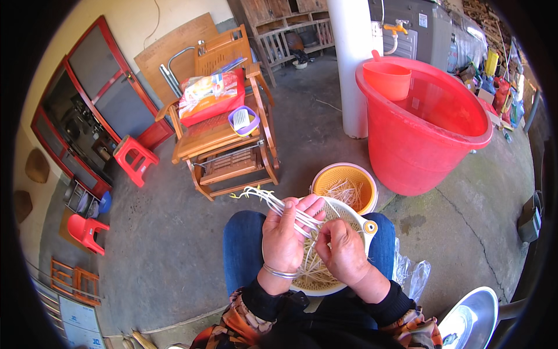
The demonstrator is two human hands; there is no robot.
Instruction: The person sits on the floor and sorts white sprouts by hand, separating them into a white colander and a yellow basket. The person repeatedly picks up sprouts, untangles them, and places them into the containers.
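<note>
My left hand (285, 235) is turned palm up, its thumb pressed over a bundle of long white sprouts (268, 199) with yellow tips. The tips point away to the far left. Against the near ends of the bundle, my right hand (342, 247) is closed in a pinch on a sprout; its fingertips are partly hidden. Below both hands, a white strainer basket (365, 232) rests between my knees with many loose sprouts (317, 270) inside. Just beyond it stands an orange basket (325, 173) set in a pale bowl, holding pale thin pieces (344, 192).
A big red tub (415, 145) with a red dipper (386, 80) stands at far right, by a white pillar (351, 70). A wooden chair (215, 139) carries a red bag and purple basket. Plastic film (418, 279) and a metal basin (471, 317) lie at near right.
</note>
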